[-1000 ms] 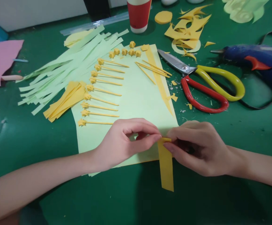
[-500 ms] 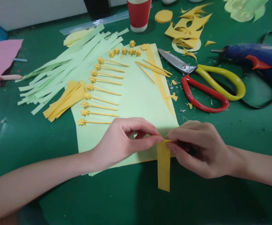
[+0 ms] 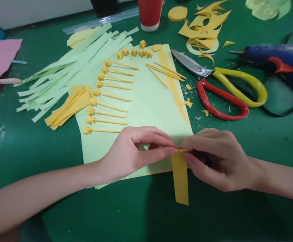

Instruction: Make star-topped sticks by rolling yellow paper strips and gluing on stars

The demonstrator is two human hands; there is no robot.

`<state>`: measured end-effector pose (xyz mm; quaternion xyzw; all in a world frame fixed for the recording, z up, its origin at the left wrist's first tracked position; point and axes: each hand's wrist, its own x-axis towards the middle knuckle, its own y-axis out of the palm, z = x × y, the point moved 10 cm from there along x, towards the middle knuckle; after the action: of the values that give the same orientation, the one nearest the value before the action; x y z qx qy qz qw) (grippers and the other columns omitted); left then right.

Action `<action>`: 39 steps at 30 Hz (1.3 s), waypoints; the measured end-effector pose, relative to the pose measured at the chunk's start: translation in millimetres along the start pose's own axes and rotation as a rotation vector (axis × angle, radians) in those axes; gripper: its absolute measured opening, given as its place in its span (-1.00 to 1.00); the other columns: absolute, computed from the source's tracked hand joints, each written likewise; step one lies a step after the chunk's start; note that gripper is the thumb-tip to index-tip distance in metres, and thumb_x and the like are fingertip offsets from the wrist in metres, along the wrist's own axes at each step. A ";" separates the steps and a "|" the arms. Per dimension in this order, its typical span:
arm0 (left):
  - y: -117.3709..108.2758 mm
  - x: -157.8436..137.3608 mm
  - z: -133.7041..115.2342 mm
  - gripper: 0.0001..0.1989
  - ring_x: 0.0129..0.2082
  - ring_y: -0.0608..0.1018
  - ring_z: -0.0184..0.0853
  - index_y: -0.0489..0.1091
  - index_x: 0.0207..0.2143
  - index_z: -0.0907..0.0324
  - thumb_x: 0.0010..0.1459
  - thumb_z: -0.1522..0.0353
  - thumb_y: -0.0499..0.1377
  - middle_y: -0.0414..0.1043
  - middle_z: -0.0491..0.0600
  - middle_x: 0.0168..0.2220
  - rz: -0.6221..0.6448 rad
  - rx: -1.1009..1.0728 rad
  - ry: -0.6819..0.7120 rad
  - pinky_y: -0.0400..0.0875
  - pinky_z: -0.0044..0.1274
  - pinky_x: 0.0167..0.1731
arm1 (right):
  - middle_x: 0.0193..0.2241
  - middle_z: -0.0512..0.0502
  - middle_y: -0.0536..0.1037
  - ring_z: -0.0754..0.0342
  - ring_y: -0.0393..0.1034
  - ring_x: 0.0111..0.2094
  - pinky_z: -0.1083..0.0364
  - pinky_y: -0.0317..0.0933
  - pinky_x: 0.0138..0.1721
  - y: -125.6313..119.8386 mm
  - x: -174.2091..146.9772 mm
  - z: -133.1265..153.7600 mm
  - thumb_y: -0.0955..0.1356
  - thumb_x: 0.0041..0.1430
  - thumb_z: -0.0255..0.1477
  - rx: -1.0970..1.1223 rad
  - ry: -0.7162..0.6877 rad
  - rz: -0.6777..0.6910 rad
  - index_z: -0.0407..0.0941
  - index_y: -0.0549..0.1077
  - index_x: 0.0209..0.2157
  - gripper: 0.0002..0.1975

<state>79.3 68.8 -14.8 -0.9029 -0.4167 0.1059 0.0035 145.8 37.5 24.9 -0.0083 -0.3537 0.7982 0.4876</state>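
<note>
Between the fingertips of both hands is a yellow paper strip (image 3: 180, 179); its upper end is folded or rolled, and the rest hangs down over the table. My left hand (image 3: 146, 149) pinches the folded end from the left, thumb below. From the right, my right hand (image 3: 214, 159) pinches the same end. Under them lies pale green paper (image 3: 151, 101). On that paper, left of centre, several yellow star-tipped sticks (image 3: 113, 109) form a column. Loose yellow paper stars (image 3: 141, 52) sit along its top edge, and plain thin yellow rolls (image 3: 165, 72) lie to their right.
Scissors (image 3: 212, 80) with red and yellow handles lie right of the paper, near a blue glue gun (image 3: 275, 62). Yellow scraps (image 3: 207, 28) and a red cup (image 3: 150, 13) stand behind. Green strips (image 3: 78, 67), yellow strips (image 3: 67, 107) and pink paper (image 3: 1, 64) are leftward.
The hanging part of the yellow paper strip has swung slightly right and now slants. Both hands keep their pinch, with the fingertips shifted a little right. The whole view has shifted slightly.
</note>
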 end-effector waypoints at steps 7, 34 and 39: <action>3.0 -2.4 4.9 -0.95 -0.46 0.43 -0.40 0.49 -0.49 0.19 -0.01 0.43 0.23 0.45 -0.08 -0.47 0.021 -0.025 -0.057 0.27 -0.56 -0.48 | -0.74 0.14 -0.01 0.26 -0.18 -0.69 0.22 -0.15 -0.70 -0.3 0.3 3.2 0.21 0.04 -0.60 0.017 -0.021 -0.023 -0.10 0.01 -0.59 -0.75; 0.4 -0.4 -4.3 -0.93 -0.49 0.46 -0.45 0.52 -0.49 0.20 -0.01 0.47 0.22 0.49 -0.11 -0.47 0.018 0.094 -0.037 0.30 -0.65 -0.52 | -0.75 0.14 0.02 0.28 -0.15 -0.70 0.23 -0.13 -0.69 -1.4 -1.4 2.3 0.23 0.05 -0.60 -0.003 -0.023 -0.053 -0.11 0.07 -0.59 -0.76; 0.5 1.2 -1.1 -0.95 -0.52 0.43 -0.45 0.52 -0.54 0.21 -0.06 0.47 0.26 0.46 -0.11 -0.53 0.030 0.062 -0.086 0.27 -0.63 -0.55 | -0.75 0.11 0.05 0.26 -0.13 -0.69 0.21 -0.14 -0.69 0.9 -2.1 4.4 0.23 0.05 -0.59 0.014 -0.046 -0.029 -0.10 0.04 -0.60 -0.74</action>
<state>80.6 69.5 -13.9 -0.9031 -0.3994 0.1574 0.0118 144.7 33.1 26.9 0.0186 -0.3592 0.7935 0.4910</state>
